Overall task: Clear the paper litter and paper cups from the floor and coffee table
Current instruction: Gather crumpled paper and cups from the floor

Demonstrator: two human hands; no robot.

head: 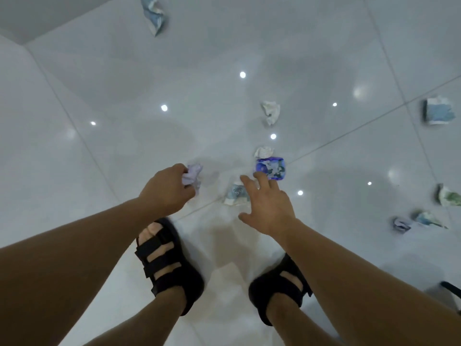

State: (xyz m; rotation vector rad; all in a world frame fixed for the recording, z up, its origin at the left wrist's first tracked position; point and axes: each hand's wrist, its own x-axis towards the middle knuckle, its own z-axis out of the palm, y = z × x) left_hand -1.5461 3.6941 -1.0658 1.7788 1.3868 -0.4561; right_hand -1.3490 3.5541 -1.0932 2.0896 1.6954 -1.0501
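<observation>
So the left hand (167, 189) has its fingers curled round a lilac wad (192, 176), low over the floor (99, 146), maybe touching it, can't tell. The right hand (267, 206) is spread wide, holding nothing, right over a printed wad (234, 195) just ahead of the sandals (172, 260). It all looks like crumpled paper, so I'd guess basically weightless, soft and unbreakable. I'd close the fingers round the whole ball, since glossy tile probably lets it skate off if you poke it. The blue piece (270, 168) just past the fingertips might be a squashed cup, can't tell; I'd pinch its edge. More scraps (439, 112) lie well off to the right.
</observation>
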